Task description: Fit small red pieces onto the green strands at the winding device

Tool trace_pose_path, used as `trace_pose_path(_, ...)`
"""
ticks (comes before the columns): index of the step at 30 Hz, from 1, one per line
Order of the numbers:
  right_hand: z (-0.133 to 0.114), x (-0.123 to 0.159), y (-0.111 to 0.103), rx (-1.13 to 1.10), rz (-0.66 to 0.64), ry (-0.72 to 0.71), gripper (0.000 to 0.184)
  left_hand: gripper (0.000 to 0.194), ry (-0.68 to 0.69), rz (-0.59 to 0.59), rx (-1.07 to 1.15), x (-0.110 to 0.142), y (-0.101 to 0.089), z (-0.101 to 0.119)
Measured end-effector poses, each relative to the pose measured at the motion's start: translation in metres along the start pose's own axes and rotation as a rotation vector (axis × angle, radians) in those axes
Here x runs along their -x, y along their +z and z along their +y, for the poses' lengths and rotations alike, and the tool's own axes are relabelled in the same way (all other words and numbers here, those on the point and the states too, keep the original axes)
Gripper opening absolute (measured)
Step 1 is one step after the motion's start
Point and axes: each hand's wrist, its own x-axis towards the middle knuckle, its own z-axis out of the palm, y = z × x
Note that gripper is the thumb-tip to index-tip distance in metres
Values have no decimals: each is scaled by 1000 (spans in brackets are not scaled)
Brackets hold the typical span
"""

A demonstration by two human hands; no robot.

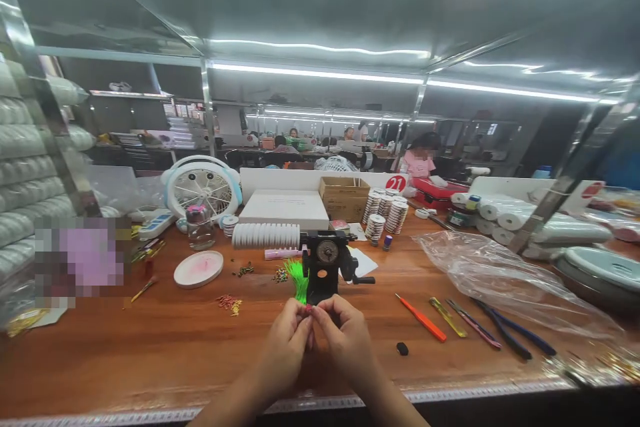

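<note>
Small, red piece point(309, 308): at the fingertips of both hands, in front of the black, hand-cranked device point(316, 290).
Left hand point(287, 335): thumb and fingers narrowed to a pinch on the piece.
Right hand point(346, 332): fingers pinched onto it too.
Bright green strand bundle point(298, 279): over the brown wood-grain worktop point(190, 353), just beyond the left hand.

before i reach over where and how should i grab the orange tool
Probably by the thicker near end of the orange tool, coming from above on the near side: its slim tip points away and left, leaving that end nearest you.
</note>
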Motion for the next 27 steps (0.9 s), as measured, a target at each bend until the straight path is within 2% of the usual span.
trace_pose_path(2, 2, 0, -1, 18, -25, -10, 31, 21, 32, 48, -5, 3, 0, -2)
trace_pose_path(5, 2, 0, -2, -51, -66, 21, 31, 23, 11, 41, 46, 4, 1, -2)
trace_pose_path(10, 5, 1, -6, -329, -106, 234, 32, 39, -93, 21, 199, -2, 1, 8)
trace_pose_path(14, 7, 2, -6, -523, -124, 348, 33, 40, -120, 59, 277, -4, 4, 13)
trace_pose_path(23, -6, 0, -10, -748, -86, 317, 27, 34, -131, 76, 373, -10, 15, 15)
trace_pose_path(27, -7, -2, -12, -826, -95, 245, 23, 34, -123, 78, 395, -14, 19, 17)
